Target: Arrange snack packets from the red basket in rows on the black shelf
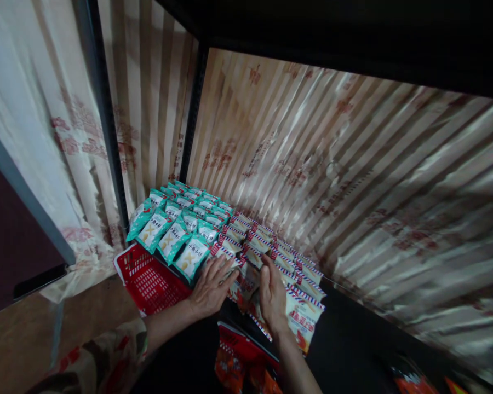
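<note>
While the striped snack packets (304,317) are flanked on the dark shelf (345,328), beside the teal packets (192,255), the left hand (213,284) is laid against them, fingers extended; the right hand (272,293) is held edge-on, fingers unclenched.

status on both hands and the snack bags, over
Left hand open against the striped bags. Right hand open among them. Teal bags in rows alongside. Red basket below shelf edge.

The scene is dimly lit, with bright glare thrown across the pleated curtain (296,142). The upper corner is sunk in black shadow, and edges are softly blurred.
</note>
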Demonstrator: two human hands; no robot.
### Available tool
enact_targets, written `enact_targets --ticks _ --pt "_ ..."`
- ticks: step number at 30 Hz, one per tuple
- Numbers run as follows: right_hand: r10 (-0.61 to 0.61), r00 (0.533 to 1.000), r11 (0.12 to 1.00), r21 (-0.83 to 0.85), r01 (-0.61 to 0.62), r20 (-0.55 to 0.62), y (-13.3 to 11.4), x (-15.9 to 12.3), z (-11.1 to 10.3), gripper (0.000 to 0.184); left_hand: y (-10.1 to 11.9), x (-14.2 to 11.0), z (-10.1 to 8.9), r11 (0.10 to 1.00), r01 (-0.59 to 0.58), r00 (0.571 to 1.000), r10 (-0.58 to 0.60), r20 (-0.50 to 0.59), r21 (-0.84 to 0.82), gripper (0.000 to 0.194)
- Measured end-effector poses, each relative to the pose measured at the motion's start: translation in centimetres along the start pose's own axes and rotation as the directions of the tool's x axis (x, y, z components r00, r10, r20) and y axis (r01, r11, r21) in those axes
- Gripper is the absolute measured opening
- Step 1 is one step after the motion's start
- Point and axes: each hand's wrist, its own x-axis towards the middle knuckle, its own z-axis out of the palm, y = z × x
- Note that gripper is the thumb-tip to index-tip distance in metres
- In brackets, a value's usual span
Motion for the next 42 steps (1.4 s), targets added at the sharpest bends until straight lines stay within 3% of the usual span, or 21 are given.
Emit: enact_targets --ticks 4,7,12,16,21,26,37,42 --pt "0.058 0.982 0.994 0.085 -0.074 0.177 -0.6 4.0 1.6 0.064 -1.3 -0.1 0.4 0.997 -0.073 0.997 0.072 0.006 0.02 0.048" --pt "0.09 0.946 0.995 0.019 -0.101 0.312 -1.0 6.7 2.5 0.073 -1.9 0.1 0.8 0.991 -0.133 0.991 0.133 0.005 0.026 0.047" --pt "0.174 0.89 0.978 -0.183 -0.104 0.421 -1.5 9.7 3.8 0.079 -2.4 0.8 1.2 0.981 -0.191 0.981 0.191 0.038 0.015 0.047" --pt "0.177 0.861 0.94 -0.34 -0.005 0.477 -0.8 11.0 4.9 0.071 -2.5 1.2 1.2 0.978 -0.207 0.976 0.206 0.067 0.0 0.047" --pt "0.092 0.832 0.874 -0.445 0.195 0.546 0.1 11.6 5.9 0.06 -2.5 1.2 1.9 0.977 -0.215 0.973 0.213 0.084 0.014 0.043" --pt "0.098 0.824 0.835 -0.497 0.237 0.558 -0.3 11.8 6.3 0.058 -2.4 0.9 2.7 0.98 -0.198 0.978 0.196 0.07 0.026 0.041" --pt "0.033 0.816 0.887 -0.393 0.242 0.578 0.1 11.4 6.5 0.053 -2.7 0.8 3.1 0.98 -0.191 0.98 0.188 0.06 0.047 0.046" --pt "0.024 0.862 0.876 -0.425 0.226 0.507 -0.5 11.2 5.1 0.054 -2.4 0.6 2.6 0.981 -0.195 0.981 0.195 0.019 0.013 0.048"
